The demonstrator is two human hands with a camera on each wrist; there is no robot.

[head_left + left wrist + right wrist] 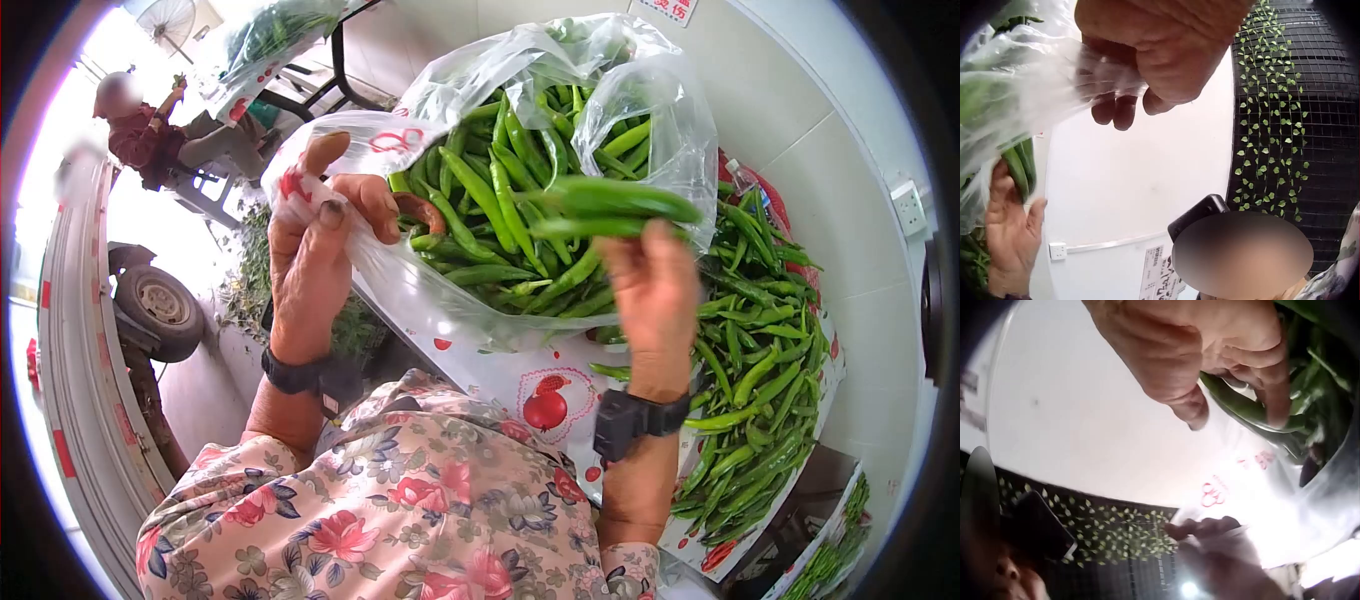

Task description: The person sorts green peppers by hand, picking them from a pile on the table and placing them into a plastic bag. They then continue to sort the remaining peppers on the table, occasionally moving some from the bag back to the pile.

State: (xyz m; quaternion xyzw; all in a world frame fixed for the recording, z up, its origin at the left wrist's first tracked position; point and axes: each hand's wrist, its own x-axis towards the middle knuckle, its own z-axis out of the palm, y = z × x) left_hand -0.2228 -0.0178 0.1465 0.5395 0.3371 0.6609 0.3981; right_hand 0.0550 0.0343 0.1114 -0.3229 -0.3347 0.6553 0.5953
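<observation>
A clear plastic bag [410,285] with red print stands wide at the mouth, full of long green chili peppers [500,200]. My left hand [315,260] grips the bag's near left edge; in the left wrist view the gathered plastic [1107,75] runs between its fingers. Over the right side of the bag mouth, my right hand [655,290] holds a few green chili peppers [620,205], blurred in the head view. The right wrist view shows these peppers [1241,409] lying along the fingers, with the thumb [1191,412] apart from them.
More green peppers [760,400] lie heaped to the right of the bag on a white sheet printed with red fruit. A wall [840,200] with a socket [908,208] bounds the right side. Far left are a seated person [150,135] and a vehicle wheel [160,312].
</observation>
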